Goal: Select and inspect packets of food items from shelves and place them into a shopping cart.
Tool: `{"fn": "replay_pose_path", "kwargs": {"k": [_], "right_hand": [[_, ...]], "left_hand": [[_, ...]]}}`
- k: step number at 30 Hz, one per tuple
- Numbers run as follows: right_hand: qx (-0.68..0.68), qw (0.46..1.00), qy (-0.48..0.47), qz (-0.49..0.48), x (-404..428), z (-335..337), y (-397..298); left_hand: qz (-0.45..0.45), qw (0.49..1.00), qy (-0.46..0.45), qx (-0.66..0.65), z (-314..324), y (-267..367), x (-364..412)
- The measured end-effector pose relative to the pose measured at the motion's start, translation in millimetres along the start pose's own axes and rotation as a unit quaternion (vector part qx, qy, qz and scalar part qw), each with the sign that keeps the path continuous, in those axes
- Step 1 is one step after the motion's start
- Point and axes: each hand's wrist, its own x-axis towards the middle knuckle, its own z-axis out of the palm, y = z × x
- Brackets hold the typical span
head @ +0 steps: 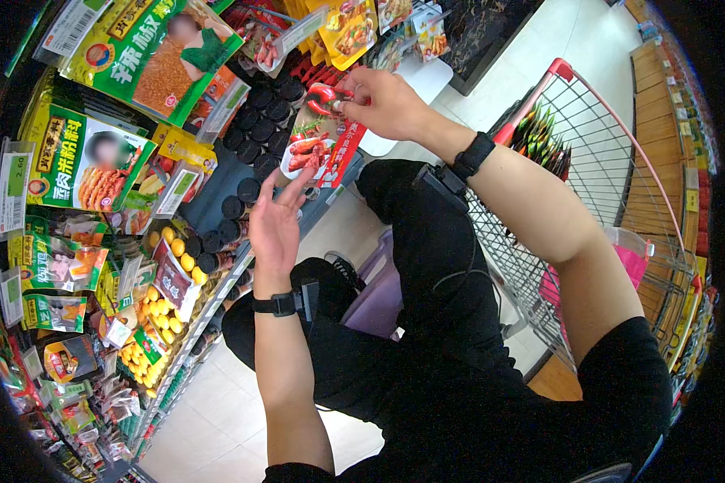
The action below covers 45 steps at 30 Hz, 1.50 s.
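My right hand (386,102) pinches the upper edge of a red seasoning packet (323,142) between thumb and fingers. Chicken wings and red peppers are printed on its front. At the packet's lower edge is my left hand (281,223), palm up with fingers spread; its fingertips lie on or just by the packet, and I cannot tell whether they bear any of its weight. Behind the packet, dark-capped jars (264,130) stand in rows on the shelf. More red packets (320,71) hang just above it, beside yellow seasoning packets (347,33).
Hanging packets with price tags (175,192) fill the rack at the left. Yellow-capped bottles (163,314) stand on the lower left shelf. At the right is a wire shopping cart (604,157) holding dark, colourful packets (541,142). A purple stool or bin (371,296) is between my legs.
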Motion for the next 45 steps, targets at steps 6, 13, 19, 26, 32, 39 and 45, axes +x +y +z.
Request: {"fn": "replay_pose_path", "kwargs": {"k": [6, 13, 19, 26, 32, 39, 45], "right_hand": [[0.013, 1.0, -0.017, -0.013, 3.8, 5.4, 13.6], [0.147, 0.988, -0.002, 0.04, 6.3, 6.9, 9.3], [0.119, 0.992, -0.021, 0.043, 8.3, 4.7, 13.1], [0.136, 0.988, -0.057, 0.052, 0.9, 0.1, -2.4], [0.249, 0.957, -0.113, 0.1, -0.6, -4.6, -9.9], [0.277, 0.933, -0.195, 0.121, 1.3, -5.7, -6.0], [0.31, 0.913, -0.231, 0.13, 1.7, -11.3, -8.1]], "left_hand": [[0.039, 0.997, 0.0, -0.061, 5.6, 2.6, -1.5], [0.011, 0.986, -0.053, -0.157, 0.9, 2.9, -1.8], [0.018, 0.987, -0.068, -0.142, -4.8, -3.9, 0.1], [0.024, 0.99, -0.012, -0.136, -0.6, -2.4, 0.8], [0.027, 0.989, -0.001, -0.145, -3.3, -3.1, 1.9], [0.046, 0.991, -0.033, -0.121, -2.2, -2.1, 2.9], [0.052, 0.987, -0.026, -0.148, 7.9, 1.6, 1.6]]}}
